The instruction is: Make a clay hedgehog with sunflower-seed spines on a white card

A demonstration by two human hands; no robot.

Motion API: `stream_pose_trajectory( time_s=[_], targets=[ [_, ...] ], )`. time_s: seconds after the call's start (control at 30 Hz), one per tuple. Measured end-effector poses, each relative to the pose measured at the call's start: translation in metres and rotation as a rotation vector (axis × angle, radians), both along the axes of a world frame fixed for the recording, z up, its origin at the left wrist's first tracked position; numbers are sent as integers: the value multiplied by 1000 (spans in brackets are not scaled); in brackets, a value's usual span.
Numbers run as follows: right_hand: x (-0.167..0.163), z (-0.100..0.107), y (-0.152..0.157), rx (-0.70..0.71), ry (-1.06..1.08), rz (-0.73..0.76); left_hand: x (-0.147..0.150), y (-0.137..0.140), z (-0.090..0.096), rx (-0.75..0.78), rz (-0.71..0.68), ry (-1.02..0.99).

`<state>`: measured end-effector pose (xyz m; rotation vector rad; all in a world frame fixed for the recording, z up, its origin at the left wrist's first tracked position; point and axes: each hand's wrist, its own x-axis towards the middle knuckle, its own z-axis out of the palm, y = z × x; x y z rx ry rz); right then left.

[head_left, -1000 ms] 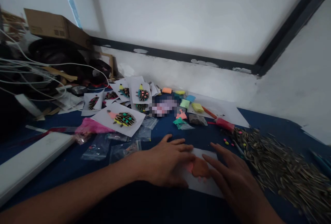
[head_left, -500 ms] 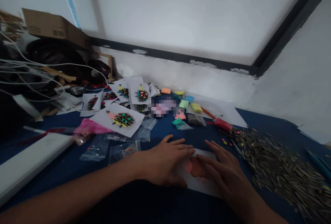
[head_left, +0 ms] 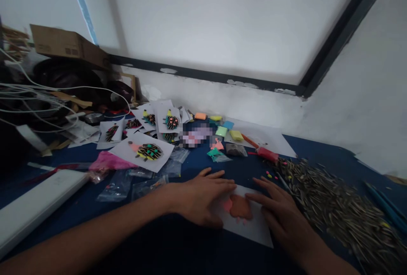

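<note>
A white sheet of paper (head_left: 254, 233) lies on the blue cloth in front of me. On it is a flattened brown clay shape (head_left: 241, 208), with a pink clay piece (head_left: 227, 204) at its left and small pink bits below. My left hand (head_left: 200, 198) rests open over the paper's left side, fingers stretched out flat. My right hand (head_left: 282, 213) is at the paper's right side with its fingers apart. Its index fingertip reaches the upper right edge of the brown clay; whether it presses there I cannot tell. Neither hand holds anything.
A pile of striped sunflower seeds (head_left: 337, 207) spreads at the right. Finished hedgehog pictures (head_left: 149, 152) lie at the back left, near coloured clay packets (head_left: 235, 135). A long white box (head_left: 41, 205) and tangled white cables (head_left: 28, 97) are on the left.
My right hand has drawn back to the right off the brown clay, so more of the shape and paper shows. The left hand stays on the paper. The view has shifted slightly.
</note>
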<state>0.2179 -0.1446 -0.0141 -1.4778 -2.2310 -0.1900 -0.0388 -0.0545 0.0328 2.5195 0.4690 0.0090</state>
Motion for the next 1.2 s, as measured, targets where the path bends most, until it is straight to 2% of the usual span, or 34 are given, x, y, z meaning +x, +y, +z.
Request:
stream_pose_trajectory(
  time_s=[0.17, 0.3, 0.47, 0.67, 0.97, 1.2],
  targets=[
    [-6, 3, -4, 17, -47, 55, 10, -8, 1, 27, -19, -62],
    [-9, 4, -8, 38, -21, 40, 14, -14, -10, -33, 57, -106],
    [-12, 11, -15, 56, -45, 25, 10, -16, -19, -57, 75, -125],
    [-14, 16, -18, 4, -58, 23, 10, -17, -13, -78, 82, -106],
    [-15, 12, -18, 72, -121, 42, 14, -22, -12, -56, 112, -110],
    [-13, 6, -19, 114, -82, 14, 14, -22, -10, -62, 114, -115]
  ],
)
